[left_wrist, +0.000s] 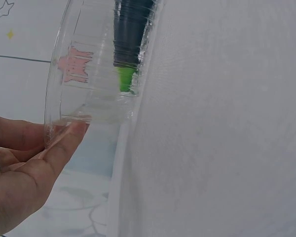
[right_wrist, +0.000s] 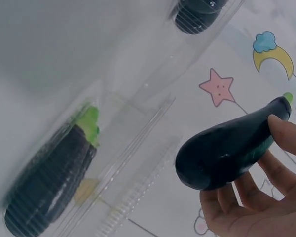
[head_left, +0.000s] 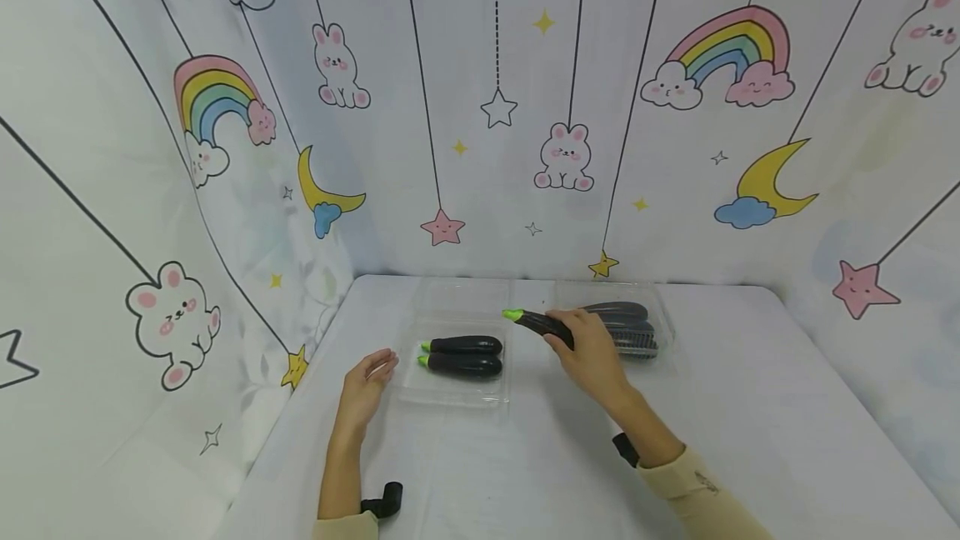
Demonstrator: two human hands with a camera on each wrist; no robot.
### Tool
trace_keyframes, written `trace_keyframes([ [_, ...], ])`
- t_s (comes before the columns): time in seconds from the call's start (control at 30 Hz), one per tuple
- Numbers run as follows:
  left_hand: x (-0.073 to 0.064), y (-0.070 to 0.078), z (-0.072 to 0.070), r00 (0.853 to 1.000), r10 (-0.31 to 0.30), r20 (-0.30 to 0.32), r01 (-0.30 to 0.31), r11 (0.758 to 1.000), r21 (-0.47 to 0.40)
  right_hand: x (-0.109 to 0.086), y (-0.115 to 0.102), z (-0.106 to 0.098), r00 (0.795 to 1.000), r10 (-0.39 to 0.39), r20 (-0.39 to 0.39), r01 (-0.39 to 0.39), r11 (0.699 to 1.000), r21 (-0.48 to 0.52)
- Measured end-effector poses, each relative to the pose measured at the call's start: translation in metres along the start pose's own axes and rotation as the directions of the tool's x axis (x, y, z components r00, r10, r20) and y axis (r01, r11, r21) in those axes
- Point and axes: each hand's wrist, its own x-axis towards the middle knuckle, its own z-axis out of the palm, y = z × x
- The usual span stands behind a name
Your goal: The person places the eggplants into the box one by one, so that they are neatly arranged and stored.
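My right hand (head_left: 588,352) grips a dark purple eggplant (right_wrist: 232,143) with a green stem end, raised above the table between two clear plastic containers. In the right wrist view, its thumb lies on one side of the eggplant and the fingers curl under the other. My left hand (head_left: 366,390) is at the left side of the left plastic container (head_left: 453,399), thumb and fingers pinching its rim in the left wrist view. Two eggplants (head_left: 465,345) lie side by side in that container, green ends toward the left hand.
The right plastic container (head_left: 663,315) holds more eggplants (head_left: 618,312), partly hidden behind my right hand. A white cloth covers the table (head_left: 750,407). Printed curtains (head_left: 495,190) with rabbits, stars and rainbows stand along the back and sides.
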Motion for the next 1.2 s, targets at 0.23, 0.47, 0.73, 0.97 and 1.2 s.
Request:
trace_keyframes([
  [0.23, 0.000, 0.001, 0.002, 1.000, 0.017, -0.011, -0.017, 1.000, 0.011, 0.000, -0.004, 0.010, 1.000, -0.018, 0.016, 0.018, 1.000, 0.004],
  [0.47, -0.001, 0.000, 0.003, 1.000, -0.003, -0.010, 0.003, 1.000, 0.002, -0.002, -0.014, 0.023, 0.998, -0.061, 0.020, 0.060, 0.998, 0.013],
  [0.73, -0.001, 0.002, 0.002, 1.000, 0.001, 0.007, -0.001, 1.000, 0.009, -0.001, -0.032, 0.030, 0.997, -0.079, 0.018, 0.078, 0.996, 0.043],
  [0.97, 0.000, 0.002, 0.001, 1.000, -0.003, 0.010, 0.003, 1.000, 0.009, 0.000, -0.046, 0.041, 0.994, -0.089, 0.062, 0.084, 0.993, 0.078],
  [1.2, -0.001, 0.002, 0.001, 1.000, -0.009, 0.011, 0.009, 1.000, 0.003, 0.000, -0.060, 0.055, 0.987, -0.116, 0.111, 0.107, 0.991, 0.079],
])
